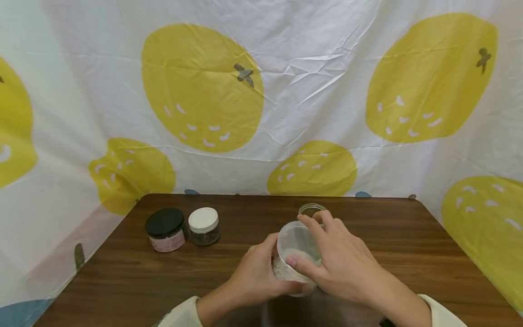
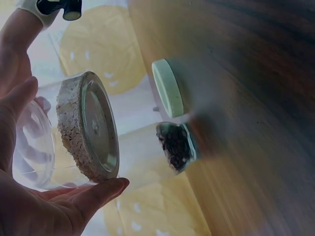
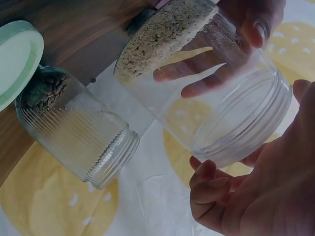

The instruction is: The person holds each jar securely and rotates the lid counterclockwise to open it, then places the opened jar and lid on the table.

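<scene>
One brown table point(image 1: 416, 250) lies beneath the left hand point(image 1: 256, 270), fingers grasping, and the right hand point(image 1: 344, 256), fingers bent with grip undeterminable, respectively around the body and at the rim of a raised, tilted clear jar point(image 1: 298, 245) of pale grains point(image 3: 162, 42), near a smaller glass jar point(image 3: 74, 123).

- black-lidded jar point(image 1: 165, 230) with a pink label
- white-lidded jar point(image 1: 204, 227) with dark contents, just beside it
- brown wood-grained counter point(image 1: 249, 220)
- white cloth point(image 1: 314, 91) behind, printed with yellow fruit

head: forward-down, farther | wrists: close, tilted | shared: held jar point(image 2: 74, 135)
</scene>
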The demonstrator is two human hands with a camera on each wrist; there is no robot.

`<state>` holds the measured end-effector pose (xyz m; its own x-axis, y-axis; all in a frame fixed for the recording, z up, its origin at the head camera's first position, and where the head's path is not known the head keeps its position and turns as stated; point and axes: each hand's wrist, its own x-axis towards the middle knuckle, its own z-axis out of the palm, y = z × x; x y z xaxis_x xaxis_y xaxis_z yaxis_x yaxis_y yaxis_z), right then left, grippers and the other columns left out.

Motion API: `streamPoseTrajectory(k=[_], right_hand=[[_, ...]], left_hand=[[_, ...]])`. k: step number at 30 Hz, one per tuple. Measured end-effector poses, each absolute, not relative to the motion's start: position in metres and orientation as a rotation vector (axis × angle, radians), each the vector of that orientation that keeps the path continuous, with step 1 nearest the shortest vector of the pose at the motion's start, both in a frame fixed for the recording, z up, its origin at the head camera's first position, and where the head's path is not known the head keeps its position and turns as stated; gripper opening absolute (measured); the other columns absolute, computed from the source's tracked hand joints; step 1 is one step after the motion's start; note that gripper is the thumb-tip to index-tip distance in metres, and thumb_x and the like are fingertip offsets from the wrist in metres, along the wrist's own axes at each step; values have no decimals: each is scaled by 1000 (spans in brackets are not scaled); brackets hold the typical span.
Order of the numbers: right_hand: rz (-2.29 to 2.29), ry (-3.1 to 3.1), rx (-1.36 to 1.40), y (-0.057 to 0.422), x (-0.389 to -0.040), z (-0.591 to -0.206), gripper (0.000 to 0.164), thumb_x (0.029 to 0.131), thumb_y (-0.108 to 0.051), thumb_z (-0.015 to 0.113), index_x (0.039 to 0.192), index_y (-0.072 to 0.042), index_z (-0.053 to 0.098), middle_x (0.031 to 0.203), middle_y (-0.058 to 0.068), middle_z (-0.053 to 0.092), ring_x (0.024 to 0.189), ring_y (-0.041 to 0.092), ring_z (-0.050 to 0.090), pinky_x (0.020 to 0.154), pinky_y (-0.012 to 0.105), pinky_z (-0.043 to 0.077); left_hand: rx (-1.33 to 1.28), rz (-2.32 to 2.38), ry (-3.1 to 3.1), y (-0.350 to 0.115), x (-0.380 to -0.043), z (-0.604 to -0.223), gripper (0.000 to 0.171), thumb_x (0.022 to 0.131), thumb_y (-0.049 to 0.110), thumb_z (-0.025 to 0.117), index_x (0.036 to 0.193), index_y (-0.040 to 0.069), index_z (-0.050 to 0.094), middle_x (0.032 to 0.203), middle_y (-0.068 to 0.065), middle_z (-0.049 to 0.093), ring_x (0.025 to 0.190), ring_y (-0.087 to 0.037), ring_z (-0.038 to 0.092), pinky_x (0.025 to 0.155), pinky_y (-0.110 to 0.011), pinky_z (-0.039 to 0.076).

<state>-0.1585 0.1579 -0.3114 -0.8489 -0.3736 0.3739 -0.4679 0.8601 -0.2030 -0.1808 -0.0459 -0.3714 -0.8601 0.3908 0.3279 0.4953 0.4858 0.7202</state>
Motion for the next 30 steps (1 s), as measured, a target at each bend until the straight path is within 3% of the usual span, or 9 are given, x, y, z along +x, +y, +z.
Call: streamPoseTrajectory(k=[7,14,20,25,30], right_hand=[[335,-2708,630,156,-162,-313,89,85,-86,45,150,-26,47,136,-2,51,93,15,52,60,30,44],[223,-2611,630,152,-164,-317,81,83,-76,61,142,-22,54,121,-1,57,87,15,55,57,30,47],[198,-2548,569,148,-163,-318,74,80,-72,67,134,-23,58,107,0,60,76,14,59,50,30,44],[191,-2566,564,147,-163,-320,71,81,-74,65,129,-21,61,99,0,58,63,10,53,48,29,42],[145,-2564,604,149,-162,-321,73,83,-74,62,130,-19,63,96,0,56,62,9,51,50,28,43]], left_hand=[[-783,-1263,-2622,-42,-182,-370,97,65,65,87,141,17,50,114,4,70,95,-6,66,76,-25,53],[-805,-1256,-2615,-39,-182,-373,94,67,59,89,142,18,49,115,4,69,96,-7,66,78,-26,54],[-798,-1326,-2642,-32,-180,-374,107,62,63,90,147,23,40,129,4,61,107,-11,63,85,-30,54],[-745,-1316,-2643,-30,-178,-375,106,59,61,92,144,20,42,125,3,64,104,-11,64,82,-29,54],[-770,-1332,-2654,-31,-178,-376,101,63,56,91,143,17,43,121,1,65,100,-8,64,78,-26,54]])
